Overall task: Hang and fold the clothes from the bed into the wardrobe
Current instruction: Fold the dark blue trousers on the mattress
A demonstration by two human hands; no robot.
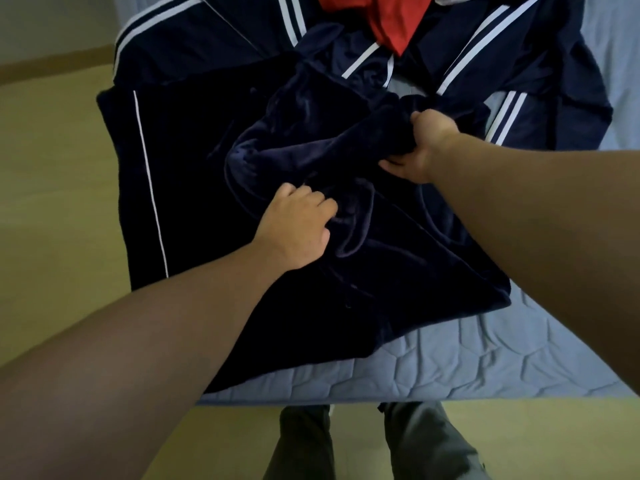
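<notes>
You are gripping the navy velvet garment (311, 140) with both hands as it is lying crumpled across the foot of the bed (450, 368), right in front of you. Your left hand (298, 226), at about 7 o'clock from the middle of the heap, is curling its fingers into a loose fold. Your right hand (419, 147), at about 2 o'clock, is closing tightly round a bunched wad of the cloth.

A flat dark panel with thin white piping (138, 168) is spreading out toward 9 o'clock and hanging over the bed's edge. I cannot tell whether it is part of the same piece. Striped track jackets (207, 32) are lying at 12 o'clock with a red garment (391, 19) on top of them, both waiting their turn. The wardrobe is not showing.

Judging by how it is draping, this cloth is soft, limp and fairly heavy for its bulk, and the plush pile is likely sliding over itself rather than holding a crease. Fistfuls in the middle are probably giving you little control. You are better off looking for a firm edge, such as a hem, waistband or shoulder seam, and taking it at two well-separated corners so the weight is hanging straight.
</notes>
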